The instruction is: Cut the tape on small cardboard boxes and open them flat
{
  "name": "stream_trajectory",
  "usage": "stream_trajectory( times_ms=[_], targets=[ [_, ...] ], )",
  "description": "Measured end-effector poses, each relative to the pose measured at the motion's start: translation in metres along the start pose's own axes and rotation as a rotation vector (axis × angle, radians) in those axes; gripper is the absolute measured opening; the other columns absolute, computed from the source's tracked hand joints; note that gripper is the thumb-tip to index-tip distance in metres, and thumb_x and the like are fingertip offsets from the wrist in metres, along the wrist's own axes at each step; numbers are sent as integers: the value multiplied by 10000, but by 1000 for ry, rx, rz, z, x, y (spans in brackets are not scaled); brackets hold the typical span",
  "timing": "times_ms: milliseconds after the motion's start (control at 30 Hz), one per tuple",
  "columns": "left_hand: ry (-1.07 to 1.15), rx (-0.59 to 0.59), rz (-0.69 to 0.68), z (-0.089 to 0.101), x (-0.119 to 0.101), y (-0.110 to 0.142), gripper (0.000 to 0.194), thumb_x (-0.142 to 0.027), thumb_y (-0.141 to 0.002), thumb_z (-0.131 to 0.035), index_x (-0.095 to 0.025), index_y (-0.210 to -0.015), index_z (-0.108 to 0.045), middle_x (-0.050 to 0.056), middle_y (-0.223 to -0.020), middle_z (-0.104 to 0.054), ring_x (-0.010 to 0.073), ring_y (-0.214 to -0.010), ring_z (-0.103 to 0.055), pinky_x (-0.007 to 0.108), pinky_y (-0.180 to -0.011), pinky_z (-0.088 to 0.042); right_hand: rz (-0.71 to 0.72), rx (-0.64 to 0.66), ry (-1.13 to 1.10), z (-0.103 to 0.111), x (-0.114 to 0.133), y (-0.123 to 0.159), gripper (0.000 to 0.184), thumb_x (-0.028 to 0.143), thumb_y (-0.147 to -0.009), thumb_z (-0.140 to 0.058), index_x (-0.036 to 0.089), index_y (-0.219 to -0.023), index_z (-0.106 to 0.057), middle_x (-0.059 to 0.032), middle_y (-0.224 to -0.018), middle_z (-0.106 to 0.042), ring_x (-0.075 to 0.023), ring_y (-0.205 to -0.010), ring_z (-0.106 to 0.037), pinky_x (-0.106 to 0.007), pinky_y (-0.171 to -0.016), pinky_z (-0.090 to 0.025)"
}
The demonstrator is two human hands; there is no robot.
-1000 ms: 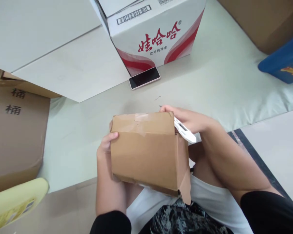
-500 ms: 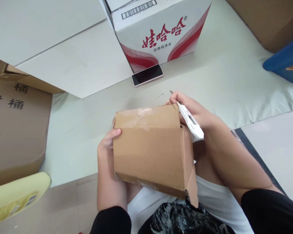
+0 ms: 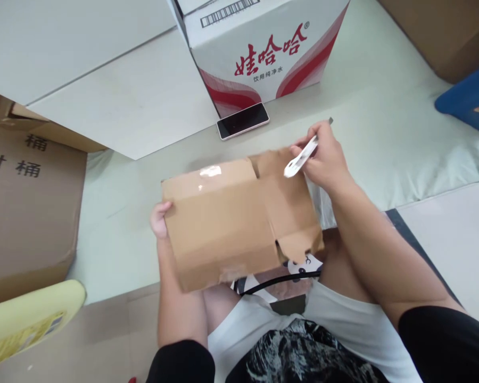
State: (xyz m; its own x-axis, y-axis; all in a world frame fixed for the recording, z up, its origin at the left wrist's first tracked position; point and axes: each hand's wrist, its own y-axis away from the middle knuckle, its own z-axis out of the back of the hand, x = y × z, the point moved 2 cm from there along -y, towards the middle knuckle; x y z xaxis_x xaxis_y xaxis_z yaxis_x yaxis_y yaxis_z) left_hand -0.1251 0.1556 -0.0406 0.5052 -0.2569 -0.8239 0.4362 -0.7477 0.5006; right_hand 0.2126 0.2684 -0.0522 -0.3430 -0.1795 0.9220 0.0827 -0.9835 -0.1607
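Note:
A brown cardboard box (image 3: 219, 218) is held above my lap, tilted, with its right end flaps (image 3: 289, 197) folded outward. My left hand (image 3: 159, 219) grips its left edge, the thumb on top and the other fingers hidden behind. In my right hand (image 3: 325, 157) is a white utility knife (image 3: 301, 158), its blade pointing up and away past the fingers. That hand is at the upper right flap, its fingertips by the flap's edge. Clear tape (image 3: 210, 171) shines on the box's far side. Something clear and plastic-like shows beneath the flap on the right.
A phone (image 3: 243, 121) lies on the pale-covered surface before a white and red water carton (image 3: 269, 64). Large brown cartons (image 3: 27, 213) stand at left, another (image 3: 447, 32) at upper right. A blue container (image 3: 469, 98) is at right, a yellow object (image 3: 35, 322) at lower left.
The box has turned and its right end flaps have swung outward. My right hand has moved up and right with the knife, whose blade now points to the upper right.

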Motion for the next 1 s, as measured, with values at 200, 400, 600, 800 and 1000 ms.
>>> stream_trajectory(
  times_ms=[200,400,600,800,1000],
  targets=[
    [205,25,-183,-6,-3,-16,420,-330,-860,-486,-251,-1214,-696,22,-898,-790,323,-1186,-676,434,-969,-522,-335,273,-372,-5,-5,4,448,436,-726,-861,254,-967,-531,-10,-849,-729,-182,-662,-674,-298,-506,-518],
    [170,-35,-100,-8,-8,-13,391,-241,-857,-442,-183,-1129,-717,25,-810,-788,231,-819,-733,360,-752,-576,-595,558,-601,9,12,16,500,478,-527,-966,201,-846,-699,-59,-789,-770,-254,-722,-751,-366,-607,-623],
    [6,203,-15,-1,-8,-8,282,-275,-697,-733,-173,-951,-668,19,-739,-760,154,-554,-680,232,-487,-525,-445,229,-537,22,35,25,458,489,-528,-948,191,-799,-730,-41,-748,-755,-169,-595,-667,-287,-529,-549],
    [-217,308,-48,-9,-1,1,358,-243,-516,-815,-179,-792,-595,12,-662,-735,70,-407,-545,139,-366,-336,-514,19,-429,27,50,68,474,485,-439,-955,187,-632,-641,28,-466,-511,-62,-354,-351,-222,-321,-212],
    [-205,334,20,-23,1,7,407,-305,-537,-768,-178,-896,-624,1,-701,-730,63,-455,-556,144,-416,-377,-339,-630,-324,87,66,114,467,387,-359,-893,265,-570,-494,58,-471,-413,-61,-346,-281,-266,-331,-129]
  ],
)
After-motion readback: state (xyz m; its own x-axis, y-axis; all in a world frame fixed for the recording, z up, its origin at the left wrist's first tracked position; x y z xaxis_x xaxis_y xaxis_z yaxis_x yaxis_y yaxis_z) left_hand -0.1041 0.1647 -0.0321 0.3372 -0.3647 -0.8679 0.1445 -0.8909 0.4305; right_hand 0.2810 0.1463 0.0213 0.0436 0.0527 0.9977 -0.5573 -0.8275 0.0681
